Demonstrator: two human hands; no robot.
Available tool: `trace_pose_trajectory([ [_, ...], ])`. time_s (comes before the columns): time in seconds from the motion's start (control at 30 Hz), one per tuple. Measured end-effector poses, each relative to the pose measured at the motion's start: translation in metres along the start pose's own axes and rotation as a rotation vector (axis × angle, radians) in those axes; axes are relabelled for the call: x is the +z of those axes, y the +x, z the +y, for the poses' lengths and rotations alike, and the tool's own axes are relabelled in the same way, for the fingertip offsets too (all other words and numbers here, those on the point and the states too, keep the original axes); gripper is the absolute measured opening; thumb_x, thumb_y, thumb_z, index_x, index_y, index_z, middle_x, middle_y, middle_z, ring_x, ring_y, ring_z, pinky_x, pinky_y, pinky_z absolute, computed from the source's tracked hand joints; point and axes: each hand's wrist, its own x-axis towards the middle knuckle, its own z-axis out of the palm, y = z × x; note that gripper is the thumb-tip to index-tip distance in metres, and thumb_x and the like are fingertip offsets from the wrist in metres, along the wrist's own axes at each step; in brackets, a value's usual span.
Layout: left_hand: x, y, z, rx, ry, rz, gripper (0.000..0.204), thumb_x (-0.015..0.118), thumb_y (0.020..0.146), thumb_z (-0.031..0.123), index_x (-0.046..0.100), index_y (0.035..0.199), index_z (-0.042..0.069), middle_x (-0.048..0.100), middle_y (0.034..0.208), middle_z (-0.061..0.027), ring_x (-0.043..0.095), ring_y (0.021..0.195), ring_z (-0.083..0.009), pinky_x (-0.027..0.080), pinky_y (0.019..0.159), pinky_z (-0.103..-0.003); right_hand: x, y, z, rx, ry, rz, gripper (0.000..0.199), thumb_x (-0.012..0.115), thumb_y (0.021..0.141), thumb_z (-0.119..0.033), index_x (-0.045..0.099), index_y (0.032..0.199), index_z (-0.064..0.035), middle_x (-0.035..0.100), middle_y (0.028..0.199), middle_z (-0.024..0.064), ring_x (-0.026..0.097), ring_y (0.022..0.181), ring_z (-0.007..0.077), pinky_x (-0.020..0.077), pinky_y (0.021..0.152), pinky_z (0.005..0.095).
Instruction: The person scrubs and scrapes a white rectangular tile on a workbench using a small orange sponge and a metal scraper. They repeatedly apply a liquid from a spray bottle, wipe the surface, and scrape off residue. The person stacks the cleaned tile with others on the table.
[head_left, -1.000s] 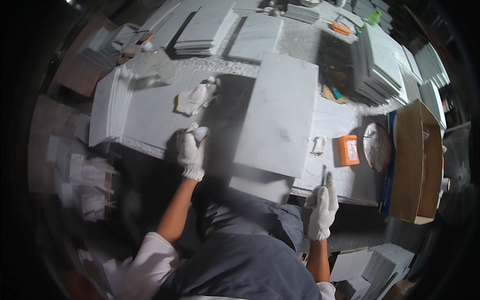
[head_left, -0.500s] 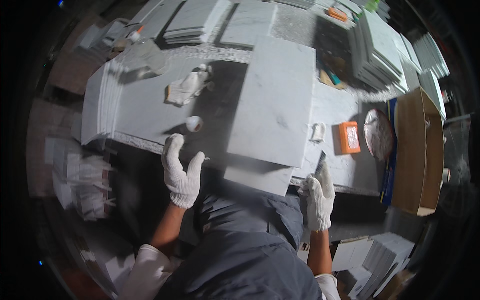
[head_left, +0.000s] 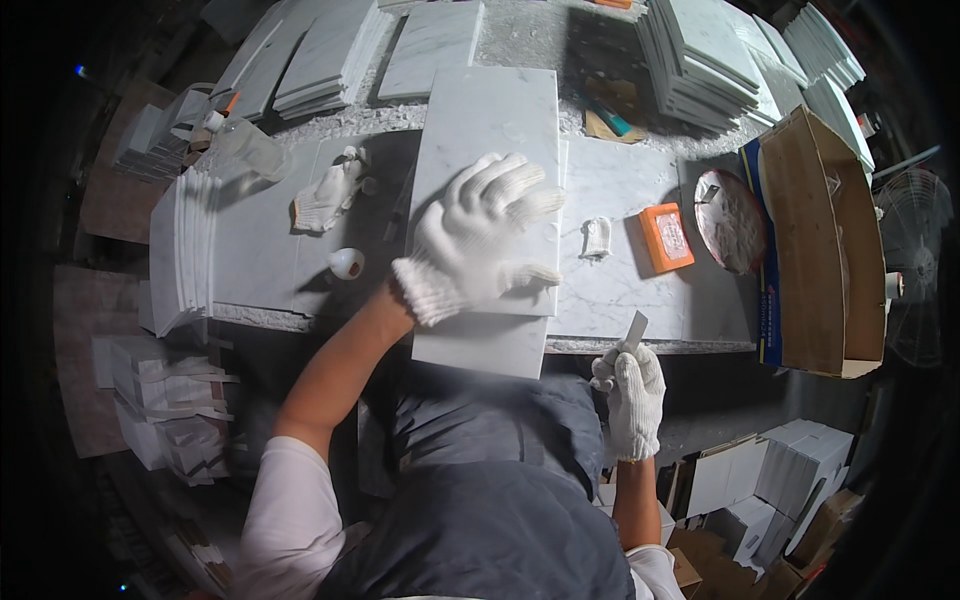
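Note:
My left hand (head_left: pixel 480 235), in a white knit glove, is spread with fingers apart over a long white marble tile (head_left: pixel 490 115). It seems to lie on the tile's face, slightly blurred. Under that tile another white piece (head_left: pixel 478 345) juts out toward me past the bench edge. Off to the right, my gloved right hand (head_left: pixel 633 395) is closed around a small flat grey scraper blade (head_left: pixel 636 328), which points up from its fingers. Its lower end is hidden in the glove.
On the bench (head_left: pixel 620 305) sit an orange box (head_left: pixel 666 238), a round dish of white paste (head_left: pixel 735 230), a small white cloth piece (head_left: pixel 596 238), a spare glove (head_left: pixel 322 197) and a white cap (head_left: pixel 347 263). A cardboard box (head_left: pixel 815 260) stands right; tile stacks (head_left: pixel 325 65) line the back.
My left hand has come from beside the tile, up and right onto its face. My right hand still grips the blade. The whole view has shifted, so the bench things appear farther left.

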Motion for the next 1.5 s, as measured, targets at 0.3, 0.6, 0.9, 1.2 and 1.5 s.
trace_pose_trajectory([
  [0.3,-0.01,0.017,-0.002,0.115,0.024,-0.065,0.068,0.051,0.089,0.073,0.065,0.134,0.024,0.051,0.146,-0.0114,0.04,0.14,-0.0333,0.025,0.122,-0.048,0.001,0.013,-0.004,0.032,0.021,-0.007,0.026,0.066,0.102,-0.022,0.062,0.118,-0.0028,0.065,0.097,0.0056,0.061,0.083,0.0153,0.0473,0.07,0.0302],
  [0.6,-0.004,-0.002,-0.008,0.187,-0.071,0.044,0.061,0.071,0.086,0.056,0.068,0.129,0.012,0.056,0.144,-0.0163,0.048,0.137,-0.0388,0.037,0.118,-0.046,0.0,0.03,-0.008,-0.093,0.077,-0.028,0.025,0.066,0.102,-0.02,0.063,0.119,-0.0029,0.065,0.1,0.0057,0.064,0.087,0.0166,0.052,0.075,0.0318],
  [0.9,-0.006,-0.033,0.032,-0.231,-0.873,0.073,0.081,0.043,0.095,0.067,0.049,0.149,0.007,0.036,0.163,-0.0137,0.025,0.154,-0.029,0.014,0.128,-0.043,0.035,0.09,-0.064,-0.266,-0.226,-0.212,0.041,0.065,0.101,-0.016,0.059,0.137,0.0034,0.068,0.1,0.0058,0.066,0.081,0.0122,0.0562,0.069,0.0271],
  [1.2,-0.017,-0.066,0.031,-0.073,0.039,0.185,0.051,0.062,0.096,0.051,0.069,0.119,0.006,0.063,0.131,-0.014,0.057,0.127,-0.0339,0.044,0.112,-0.05,0.087,0.131,-0.092,-0.45,-0.8,-0.451,0.035,0.065,0.101,-0.012,0.065,0.136,-0.0079,0.069,0.102,0.0041,0.067,0.081,0.0089,0.0581,0.069,0.0233],
  [1.5,-0.015,-0.068,0.027,-0.085,-0.014,0.154,0.059,0.062,0.093,0.06,0.069,0.119,0.007,0.061,0.131,-0.0129,0.056,0.127,-0.0341,0.045,0.111,-0.052,0.092,0.126,-0.096,-0.622,-0.913,-0.486,0.03,0.064,0.099,-0.005,0.07,0.129,-0.0064,0.066,0.09,0.0037,0.061,0.068,0.0076,0.0524,0.062,0.0233],
])
